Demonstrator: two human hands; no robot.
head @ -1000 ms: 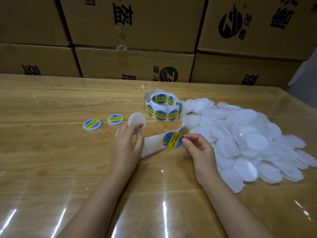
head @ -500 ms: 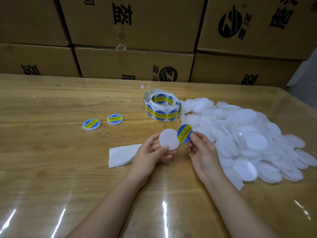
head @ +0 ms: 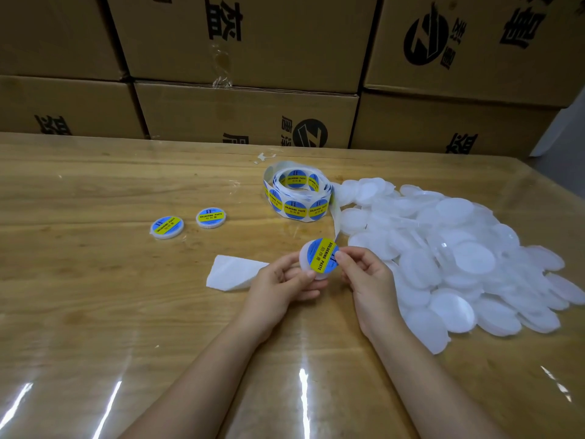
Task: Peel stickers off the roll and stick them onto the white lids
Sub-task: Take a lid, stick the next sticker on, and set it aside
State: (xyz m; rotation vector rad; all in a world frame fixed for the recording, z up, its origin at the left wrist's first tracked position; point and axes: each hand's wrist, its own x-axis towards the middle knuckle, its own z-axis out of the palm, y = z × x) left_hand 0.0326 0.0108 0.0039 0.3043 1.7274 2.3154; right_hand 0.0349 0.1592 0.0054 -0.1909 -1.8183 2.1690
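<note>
The blue sticker (head: 323, 256) lies on the white lid (head: 304, 260), held over the middle of the table (head: 95, 296). Its yellow band runs far to near, with the far end leaning slightly right. The left hand (head: 280, 286) has its grip closed on the lid from the left, thumb at the near rim, and the right hand (head: 367, 280) pinches the sticker's right edge in a narrow grip. Beyond them stands the sticker roll (head: 297, 198), with a heap of bare lids (head: 459, 258) to the right and two labelled lids (head: 166, 227) far left.
</note>
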